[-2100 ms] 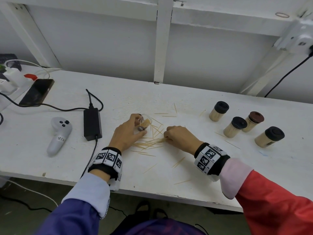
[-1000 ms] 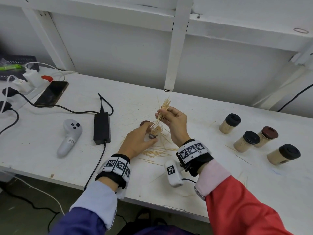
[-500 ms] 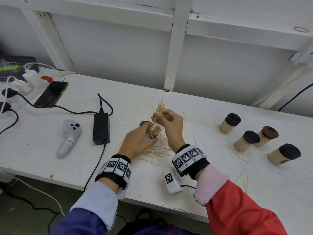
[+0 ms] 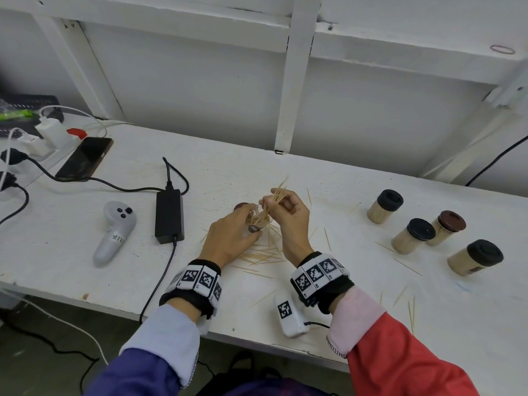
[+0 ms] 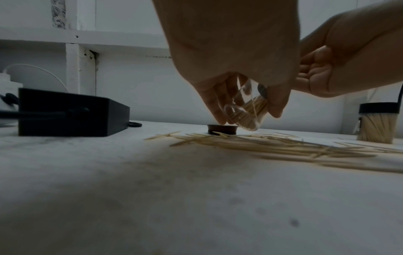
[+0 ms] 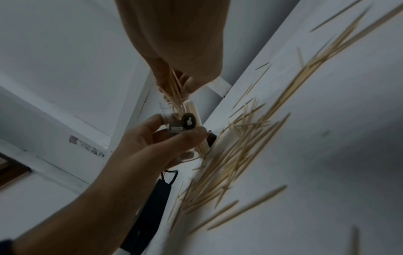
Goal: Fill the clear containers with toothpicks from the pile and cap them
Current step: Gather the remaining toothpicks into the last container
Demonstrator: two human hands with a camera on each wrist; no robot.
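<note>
1. The person stands at a white table [image 4: 314, 178] and holds a small clear jar [image 4: 258, 218] in the left hand [image 4: 231, 238]. The fingers and thumb curl round its sides. The jar is tipped, with its mouth toward the other hand.
2. The right hand [image 4: 288, 215] pinches a bunch of toothpicks [image 4: 278, 194] and pokes the ends into the jar's mouth. The bunch fans out a bit at the top.
3. From the left wrist view, the jar [image 5: 246, 113] is lifted off the table and is only partly full.
4. More toothpicks lie in a loose pile [image 4: 263, 255] on the table, just under the hands. Some strays lie farther off.
5. A brown cap [image 5: 222, 129] sits on the table just behind the jar. I think it goes on this jar.
6. Four full jars with caps [image 4: 414, 235] stand well off to the right, so most of the job looks done.
7. The toothpicks are light, thin and stiff, and they can snap or slip away. It seems best to pinch them near the middle, all lined up.
8. The jar looks smooth, hard and light. Holding it round the sides keeps the mouth free.
9. A black power box [image 4: 169, 215], a white game controller [image 4: 114, 232] and a phone [image 4: 84, 158] lie on the left.
</note>
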